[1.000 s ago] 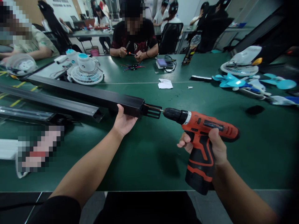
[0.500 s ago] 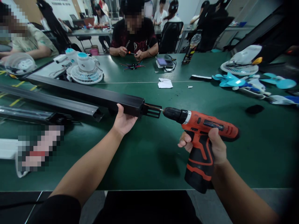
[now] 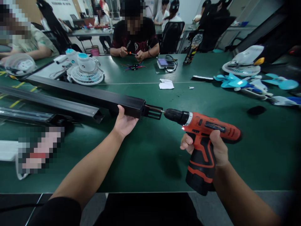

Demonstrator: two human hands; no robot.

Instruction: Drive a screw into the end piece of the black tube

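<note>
My left hand (image 3: 126, 123) grips a long black rectangular tube (image 3: 94, 94) near its right end, thumb on the near side and fingers underneath. A slotted black bracket (image 3: 154, 112) sticks out of that end. My right hand (image 3: 217, 146) is wrapped round the grip of a red and black cordless drill (image 3: 213, 125), which points left. Its thin bit lies along the bracket and reaches toward the tube's end; where the tip sits is hidden. A small light glows on the drill above the trigger finger.
More black profiles (image 3: 49, 103) lie at the left on the green table (image 3: 145, 163). Fan housings (image 3: 87, 73) stand behind them. Blue fan blades (image 3: 231, 80) and a black oval piece (image 3: 256, 110) lie at the right. A bottle (image 3: 192, 50) stands farther back. Across the table, a person (image 3: 135, 34) holds a screwdriver.
The small light on the drill has come on. Both hands, the tube and the drill stay nearly where they were.
</note>
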